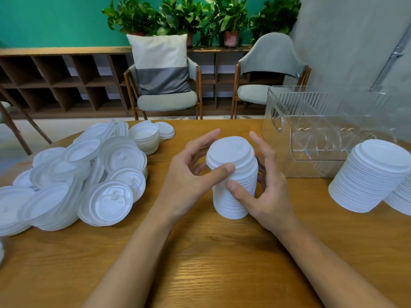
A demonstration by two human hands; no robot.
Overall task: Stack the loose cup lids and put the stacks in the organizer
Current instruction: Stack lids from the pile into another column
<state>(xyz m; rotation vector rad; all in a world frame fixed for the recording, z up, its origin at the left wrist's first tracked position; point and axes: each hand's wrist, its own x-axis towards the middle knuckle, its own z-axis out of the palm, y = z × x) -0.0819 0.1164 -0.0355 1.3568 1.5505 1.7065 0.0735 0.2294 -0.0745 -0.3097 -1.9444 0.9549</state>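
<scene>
Stacked white plastic cup lids [233,187] are standing as one tall column at the middle of the light wooden tabletop [200,263], the base resting on the wood and the top leaning slightly to the left. Both hands are grasping it. The left hand [189,181] is closing on the upper part, its thumb pressing against the near side just under the top lid while its fingers are curving round the far left side. The right hand [269,192] is holding the column lower down, thumb lying against the near side around mid-height and fingers wrapping behind on the right. How firmly those hidden fingers are touching is hard to tell.

To the left, a sprawling heap of loose white lids [77,174] is lying well apart from the column, some face up, some overlapping or propped on edge. To the right, a clear ribbed plastic organizer [322,121] with dividers is sitting at the far side of the tabletop, near the column but not touching it. In front of the organizer, a finished stack of white lids [369,176] is leaning, and a second finished stack [400,201] is showing partly at the right edge, just beside the first.

Beyond the tabletop, two grey upholstered chairs [166,101] are standing, the left one carrying a white and grey cushion [161,63].
</scene>
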